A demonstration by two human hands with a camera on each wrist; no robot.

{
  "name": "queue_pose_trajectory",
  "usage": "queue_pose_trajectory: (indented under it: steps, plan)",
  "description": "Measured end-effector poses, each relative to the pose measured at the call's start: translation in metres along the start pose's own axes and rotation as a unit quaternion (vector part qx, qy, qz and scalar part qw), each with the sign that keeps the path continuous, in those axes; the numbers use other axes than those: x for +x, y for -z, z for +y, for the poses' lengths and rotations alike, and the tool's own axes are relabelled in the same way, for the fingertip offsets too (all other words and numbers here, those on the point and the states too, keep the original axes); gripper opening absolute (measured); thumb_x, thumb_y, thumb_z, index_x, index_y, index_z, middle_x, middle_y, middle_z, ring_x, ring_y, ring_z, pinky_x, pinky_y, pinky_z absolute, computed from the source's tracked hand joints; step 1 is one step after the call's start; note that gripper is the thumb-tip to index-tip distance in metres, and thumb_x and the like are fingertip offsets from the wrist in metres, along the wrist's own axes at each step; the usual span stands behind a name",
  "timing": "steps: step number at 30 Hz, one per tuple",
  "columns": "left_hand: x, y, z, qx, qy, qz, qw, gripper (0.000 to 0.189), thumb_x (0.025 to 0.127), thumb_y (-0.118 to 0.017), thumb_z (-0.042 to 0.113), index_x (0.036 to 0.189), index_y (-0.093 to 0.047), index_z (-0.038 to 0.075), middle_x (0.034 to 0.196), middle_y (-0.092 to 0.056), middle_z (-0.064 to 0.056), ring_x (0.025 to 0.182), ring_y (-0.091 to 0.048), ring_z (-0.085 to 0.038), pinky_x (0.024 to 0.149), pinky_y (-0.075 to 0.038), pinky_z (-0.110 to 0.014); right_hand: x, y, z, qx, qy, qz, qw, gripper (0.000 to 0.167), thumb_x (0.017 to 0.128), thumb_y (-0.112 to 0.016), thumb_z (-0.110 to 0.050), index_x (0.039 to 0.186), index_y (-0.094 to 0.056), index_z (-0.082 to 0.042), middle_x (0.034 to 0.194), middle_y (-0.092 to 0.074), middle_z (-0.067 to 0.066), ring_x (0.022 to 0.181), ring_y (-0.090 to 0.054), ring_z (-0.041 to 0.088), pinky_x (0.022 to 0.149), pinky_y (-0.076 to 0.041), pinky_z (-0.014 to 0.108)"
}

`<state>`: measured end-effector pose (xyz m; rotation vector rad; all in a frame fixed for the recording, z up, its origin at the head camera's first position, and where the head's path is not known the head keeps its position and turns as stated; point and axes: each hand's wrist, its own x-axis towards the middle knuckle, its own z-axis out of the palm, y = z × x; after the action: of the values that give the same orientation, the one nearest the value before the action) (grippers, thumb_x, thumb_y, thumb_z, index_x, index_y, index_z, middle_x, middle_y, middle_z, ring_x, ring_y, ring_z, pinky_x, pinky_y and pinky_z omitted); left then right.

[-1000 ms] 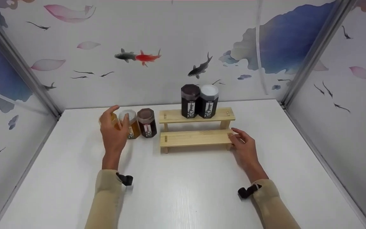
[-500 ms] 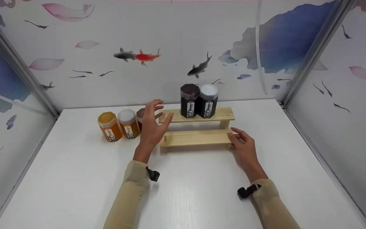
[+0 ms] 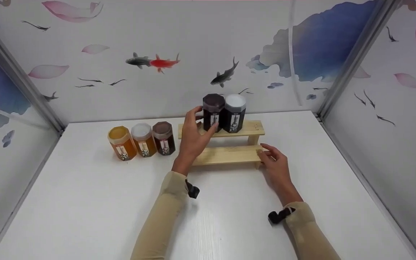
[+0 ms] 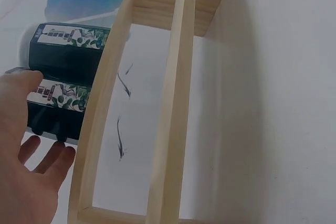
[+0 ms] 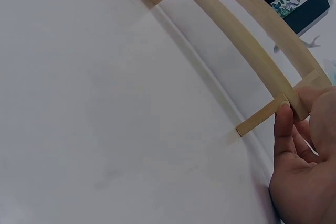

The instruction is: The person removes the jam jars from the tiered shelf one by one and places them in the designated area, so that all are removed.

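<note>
Caught the left hand [image 3: 193, 140] spread wide around the brown-topped dark jar [image 3: 213, 110], thumb across its front, fingers off to its left side. Couldn't tell about actual contact; looked more like a gap at the fingertips than a proper squeeze. Found that jar upright on the upper shelf [image 3: 253, 127] of a little wooden rack [image 3: 253, 140], apparently touching the white-topped dark jar [image 3: 234, 112]. Had the right hand [image 3: 276, 164] pinching the right end of the lower shelf [image 3: 229, 154], thumb against the board, other fingers tucked around the end.

Worried most about toppling the white-topped one: easily done with a sideways nudge or a slanted lift, given zero spare room. Also pictured a drop, thanks to too weak a thumb on those slick-looking sides. Didn't love the narrow board either; figured on a possible tumble off the edge after a careless pull. Guessed at rack wobble too, in case of a loosened right pinch. Less bothered about the orange jar [image 3: 122, 144], amber jar [image 3: 144, 142] and dark red jar [image 3: 164, 140], lined up on the table [image 3: 215, 220] left of the rack.
</note>
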<state>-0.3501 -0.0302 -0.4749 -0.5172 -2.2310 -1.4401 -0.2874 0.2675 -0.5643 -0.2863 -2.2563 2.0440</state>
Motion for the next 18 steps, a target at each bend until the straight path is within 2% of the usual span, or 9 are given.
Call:
queue_pose_trajectory:
  steps: [6, 12, 15, 18]
  plan:
    - [0.0, -0.008, -0.002, 0.022, 0.015, 0.023, 0.9994, 0.084, 0.096, -0.084, 0.039, 0.162, -0.043, 0.01, 0.159, -0.053, -0.011, 0.137, -0.064, -0.031, 0.108, -0.059, -0.043, 0.001, -0.001, 0.001, 0.008, -0.005, -0.004, 0.9999, 0.05, 0.104, -0.072, -0.047, 0.149, -0.063, -0.026, 0.127, -0.059, 0.009, 0.111, -0.067, 0.018, 0.087, -0.062, 0.023]
    - [0.0, -0.013, -0.002, 0.087, 0.043, 0.048, 0.9941, 0.096, 0.089, -0.088, 0.053, 0.166, -0.042, 0.016, 0.161, -0.056, -0.008, 0.134, -0.067, -0.031, 0.106, -0.059, -0.049, 0.0, -0.001, 0.0, 0.016, -0.011, -0.01, 0.9998, 0.049, 0.105, -0.072, -0.045, 0.149, -0.063, -0.026, 0.126, -0.058, 0.008, 0.111, -0.066, 0.017, 0.086, -0.062, 0.023]
    - [0.002, -0.016, -0.001, 0.124, 0.042, 0.055, 0.9898, 0.099, 0.088, -0.087, 0.059, 0.166, -0.043, 0.019, 0.161, -0.058, -0.006, 0.131, -0.07, -0.031, 0.101, -0.061, -0.05, 0.001, 0.0, -0.001, 0.011, 0.001, -0.005, 0.9999, 0.049, 0.105, -0.072, -0.043, 0.149, -0.064, -0.023, 0.123, -0.06, 0.008, 0.109, -0.068, 0.015, 0.086, -0.061, 0.021]
    - [0.004, -0.018, -0.001, 0.14, 0.036, 0.06, 0.9877, 0.094, 0.089, -0.087, 0.056, 0.163, -0.047, 0.016, 0.155, -0.064, -0.007, 0.126, -0.072, -0.03, 0.096, -0.063, -0.049, 0.002, -0.001, -0.001, 0.004, 0.01, 0.001, 0.9999, 0.05, 0.105, -0.073, -0.042, 0.149, -0.064, -0.02, 0.121, -0.061, 0.009, 0.107, -0.069, 0.014, 0.086, -0.061, 0.02]
